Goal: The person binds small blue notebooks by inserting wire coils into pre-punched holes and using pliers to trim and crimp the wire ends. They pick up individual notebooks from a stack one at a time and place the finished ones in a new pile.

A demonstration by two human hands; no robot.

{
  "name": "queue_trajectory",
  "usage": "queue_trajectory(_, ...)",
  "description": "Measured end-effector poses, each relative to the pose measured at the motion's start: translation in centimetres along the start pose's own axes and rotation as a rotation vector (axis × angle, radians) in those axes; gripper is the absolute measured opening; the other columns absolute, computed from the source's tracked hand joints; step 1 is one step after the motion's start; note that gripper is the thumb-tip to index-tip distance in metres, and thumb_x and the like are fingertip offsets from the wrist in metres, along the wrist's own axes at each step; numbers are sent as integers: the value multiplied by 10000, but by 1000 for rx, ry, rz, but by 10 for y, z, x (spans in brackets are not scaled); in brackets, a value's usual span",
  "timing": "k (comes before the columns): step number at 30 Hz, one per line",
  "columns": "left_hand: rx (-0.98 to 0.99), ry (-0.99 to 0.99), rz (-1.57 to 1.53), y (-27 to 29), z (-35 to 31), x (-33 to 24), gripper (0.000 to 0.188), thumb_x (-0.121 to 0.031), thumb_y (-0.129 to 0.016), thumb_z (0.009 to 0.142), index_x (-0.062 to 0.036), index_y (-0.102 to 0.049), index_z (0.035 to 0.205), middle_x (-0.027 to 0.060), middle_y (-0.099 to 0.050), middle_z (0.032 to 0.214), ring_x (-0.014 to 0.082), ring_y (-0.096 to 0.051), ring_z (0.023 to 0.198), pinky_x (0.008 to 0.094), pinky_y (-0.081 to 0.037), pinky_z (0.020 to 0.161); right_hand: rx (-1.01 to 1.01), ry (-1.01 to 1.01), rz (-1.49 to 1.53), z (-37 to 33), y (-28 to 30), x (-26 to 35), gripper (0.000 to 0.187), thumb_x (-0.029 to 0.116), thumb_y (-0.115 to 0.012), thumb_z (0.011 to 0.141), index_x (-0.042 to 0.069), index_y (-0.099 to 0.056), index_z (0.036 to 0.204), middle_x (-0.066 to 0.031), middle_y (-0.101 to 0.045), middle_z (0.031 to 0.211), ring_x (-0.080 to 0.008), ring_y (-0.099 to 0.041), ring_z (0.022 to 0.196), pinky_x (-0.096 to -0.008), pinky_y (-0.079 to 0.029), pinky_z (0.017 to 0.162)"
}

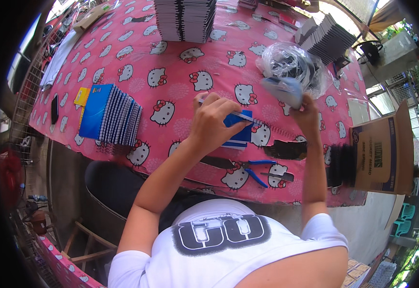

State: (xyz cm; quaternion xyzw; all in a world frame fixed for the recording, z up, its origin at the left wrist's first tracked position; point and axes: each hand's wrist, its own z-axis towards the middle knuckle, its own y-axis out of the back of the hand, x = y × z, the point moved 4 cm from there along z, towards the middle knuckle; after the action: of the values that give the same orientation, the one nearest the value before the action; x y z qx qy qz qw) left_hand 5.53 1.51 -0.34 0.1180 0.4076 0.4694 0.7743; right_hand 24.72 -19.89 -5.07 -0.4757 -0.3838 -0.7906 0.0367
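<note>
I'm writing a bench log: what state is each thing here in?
Thin pale notebook, pinched in left hand
Thin spiral coil, sticking out rightwards
Blue-handled metal pliers, handles spread
Blue-covered spiral notebooks, closed, stacked
Clear plastic bag, crumpled
Brown cardboard box, flap raised
Black rectangular phone, lying flat

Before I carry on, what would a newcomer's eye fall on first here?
Probably the bright pink tablecloth, its white cat faces with red bows filling the view's middle. Next, likely the tall stack at the top, then the blue notebooks piled at the left. Nearer the table's front edge, the blue-handled pliers also stand out.
</note>
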Motion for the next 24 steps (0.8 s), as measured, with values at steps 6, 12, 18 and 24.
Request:
queue_trajectory(6, -3, 74, -93, -2, 0, 5, 427, -309, -831, 667, -129, -642, 1004, -15, -661, 774, 178, -599, 828, 419, -293, 971, 258, 8, 156, 26, -29, 35, 204, 170, -663, 855, 15, -614, 979, -76, -644, 942, -227, -620, 928, -350, -501, 834)
queue_trajectory(12, -79, 54, -129, 3, 5, 9, 457, -209, -836, 669, -96, -619, 1054, 45, -663, 915, 230, -624, 885, 393, -413, 916, 272, 547, -141, 35, -26, 67, 372, 8, -729, 705, 64, -663, 1066, -11, -668, 963, -126, -630, 791, -268, -504, 766)
queue_trajectory(18, -159, 193, -221, 20, -7, 28, 350, -79, -813, 690, -52, -643, 995, 85, -649, 1018, 244, -644, 946, 352, -510, 836, 384, 114, 627, 44, -43, 58, 365, -61, -701, 697, 6, -647, 1051, -70, -668, 946, -153, -636, 841, -313, -536, 769)
queue_trajectory(24, -218, 425, -472, 17, -18, 38, 348, -62, -787, 753, -47, -659, 1076, 67, -661, 1086, 148, -642, 973, 310, -517, 857, 343, 56, 598, 44, -55, 65, 343, -49, -689, 722, 25, -653, 1055, -38, -670, 926, -135, -619, 886, -315, -540, 747)
